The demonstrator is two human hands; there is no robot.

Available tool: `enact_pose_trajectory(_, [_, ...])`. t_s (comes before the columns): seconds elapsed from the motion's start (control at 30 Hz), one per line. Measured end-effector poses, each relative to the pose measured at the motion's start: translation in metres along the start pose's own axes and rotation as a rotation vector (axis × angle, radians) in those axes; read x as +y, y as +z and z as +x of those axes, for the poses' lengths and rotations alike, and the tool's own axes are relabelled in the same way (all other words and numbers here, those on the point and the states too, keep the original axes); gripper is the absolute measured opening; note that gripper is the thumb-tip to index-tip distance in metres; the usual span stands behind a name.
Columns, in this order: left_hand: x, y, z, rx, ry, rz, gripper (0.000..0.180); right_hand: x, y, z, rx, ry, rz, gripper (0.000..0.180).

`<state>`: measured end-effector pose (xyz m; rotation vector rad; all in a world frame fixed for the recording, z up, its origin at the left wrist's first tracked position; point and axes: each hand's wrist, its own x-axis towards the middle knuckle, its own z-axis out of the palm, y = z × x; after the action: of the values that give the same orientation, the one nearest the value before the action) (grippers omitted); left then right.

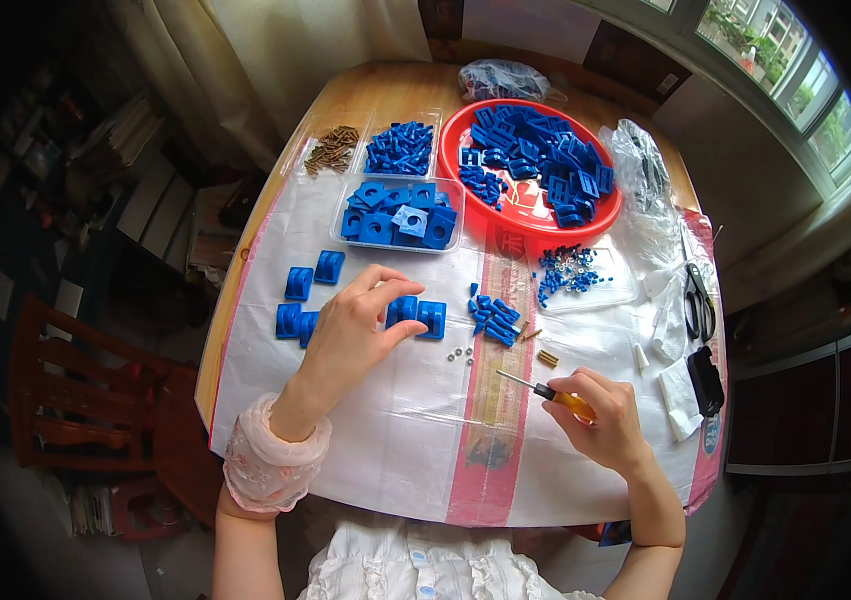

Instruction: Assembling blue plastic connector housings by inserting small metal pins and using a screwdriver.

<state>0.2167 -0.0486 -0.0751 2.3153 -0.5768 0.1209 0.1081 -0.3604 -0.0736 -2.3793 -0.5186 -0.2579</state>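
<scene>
My left hand (350, 325) hovers over the left-middle of the table, thumb and fingers curved and spread around a blue plastic block (401, 309). Whether the fingertips touch this block is hard to tell. Another blue block (432, 319) sits against its right side. Part of the left group of blue blocks (288, 320) is hidden behind my left hand. In my right hand (600, 415) is a small screwdriver (570, 403) with a yellow and black handle, its shaft pointing left. Near its tip lie brass pins (547, 357), small metal nuts (459, 353) and a pile of blue plastic pieces (494, 319).
Clear trays hold square blue parts (375, 228), small blue parts (403, 148) and brass screws (332, 150). Behind is a red basin (613, 205) of blue parts. Tiny blue and silver pieces (567, 272) lie right of centre. Black scissors (697, 305) and a black case (705, 380) are by the right edge.
</scene>
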Motion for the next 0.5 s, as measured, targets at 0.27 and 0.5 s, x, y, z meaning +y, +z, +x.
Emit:
enact_pose_trajectory(0.27, [-0.002,0.018,0.004,-0.017,0.092,0.055,0.026,-0.001,0.001,-0.002,-0.01,-0.017,0.007,0.02])
enact_pose_trajectory(0.5, [-0.012,0.019,0.011,-0.057,0.085,-0.005,0.015,-0.004,-0.002,-0.002,-0.059,-0.016,-0.003,0.022])
